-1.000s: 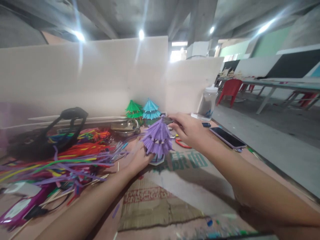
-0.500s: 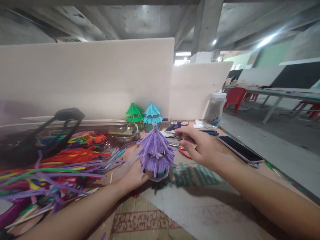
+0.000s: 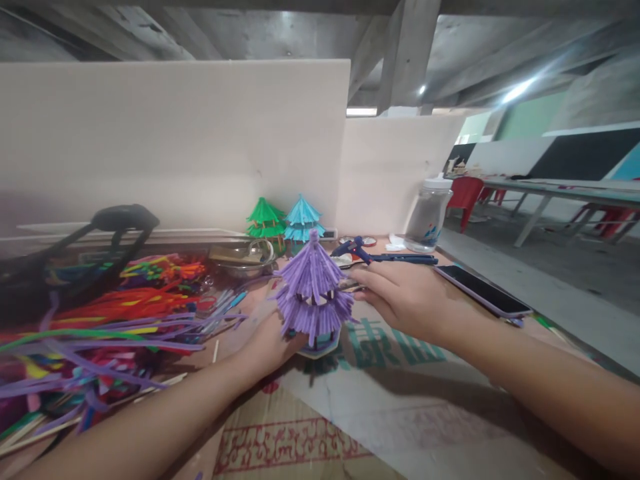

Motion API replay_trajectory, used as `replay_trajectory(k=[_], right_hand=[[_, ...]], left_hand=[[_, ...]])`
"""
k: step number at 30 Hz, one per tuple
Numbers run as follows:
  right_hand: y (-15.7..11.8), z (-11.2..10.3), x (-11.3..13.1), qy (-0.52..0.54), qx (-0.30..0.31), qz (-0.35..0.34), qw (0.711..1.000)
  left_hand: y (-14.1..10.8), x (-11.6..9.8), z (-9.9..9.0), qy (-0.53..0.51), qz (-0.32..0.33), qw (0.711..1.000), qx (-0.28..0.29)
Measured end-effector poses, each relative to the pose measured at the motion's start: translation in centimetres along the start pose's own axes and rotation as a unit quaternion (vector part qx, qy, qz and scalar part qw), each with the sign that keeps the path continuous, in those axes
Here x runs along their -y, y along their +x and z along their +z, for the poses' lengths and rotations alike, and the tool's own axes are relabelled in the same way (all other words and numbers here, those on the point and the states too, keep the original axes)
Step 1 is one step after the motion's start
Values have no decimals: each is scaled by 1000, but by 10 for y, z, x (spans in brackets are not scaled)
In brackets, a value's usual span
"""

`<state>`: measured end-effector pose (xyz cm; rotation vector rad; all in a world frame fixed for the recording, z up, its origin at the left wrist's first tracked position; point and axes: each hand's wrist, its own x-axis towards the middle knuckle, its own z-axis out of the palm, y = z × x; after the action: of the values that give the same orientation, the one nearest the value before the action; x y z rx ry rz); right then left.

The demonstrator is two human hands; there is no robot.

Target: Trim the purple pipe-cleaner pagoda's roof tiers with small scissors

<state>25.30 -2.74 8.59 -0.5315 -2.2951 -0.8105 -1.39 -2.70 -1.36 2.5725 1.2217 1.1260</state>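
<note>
A purple two-tiered model pagoda (image 3: 314, 287), its roofs built from fuzzy pipe cleaners, stands upright before me. My left hand (image 3: 273, 340) grips it low on its left side, with the fingertips hidden behind it. On the other side, my right hand (image 3: 405, 293) is open, fingers stretched toward the lower roof's right edge; whether they touch it I cannot tell. Just beyond that hand lies a dark blue glue gun (image 3: 354, 249). Behind the purple model stand a green pagoda (image 3: 265, 217) and a light blue pagoda (image 3: 303, 217).
Loose pipe cleaners (image 3: 115, 333) heap up on the left beside a black strapped object (image 3: 120, 220). A metal bowl (image 3: 245, 267) is at the back. On the right are a phone (image 3: 483, 291) and a clear bottle (image 3: 429, 213). White boards (image 3: 200, 147) wall off the far side.
My right hand has moved slightly down and right, its fingers straighter and flatter, covering the orange-handled tool seen before. My left hand still holds the purple pagoda. The view has shifted a little.
</note>
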Motion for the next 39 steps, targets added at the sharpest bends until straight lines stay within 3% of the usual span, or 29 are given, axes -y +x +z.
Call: replay_trajectory(k=[11, 22, 39], right_hand=[[0, -5, -2, -5, -1, -6, 1000], [2, -8, 7, -3, 8, -16, 1000], [-1, -5, 5, -10, 22, -12, 1000]], left_hand=[[-7, 13, 10, 19, -16, 1000, 19], [4, -9, -2, 25, -16, 999, 20], [4, -10, -1, -3, -35, 999, 10]])
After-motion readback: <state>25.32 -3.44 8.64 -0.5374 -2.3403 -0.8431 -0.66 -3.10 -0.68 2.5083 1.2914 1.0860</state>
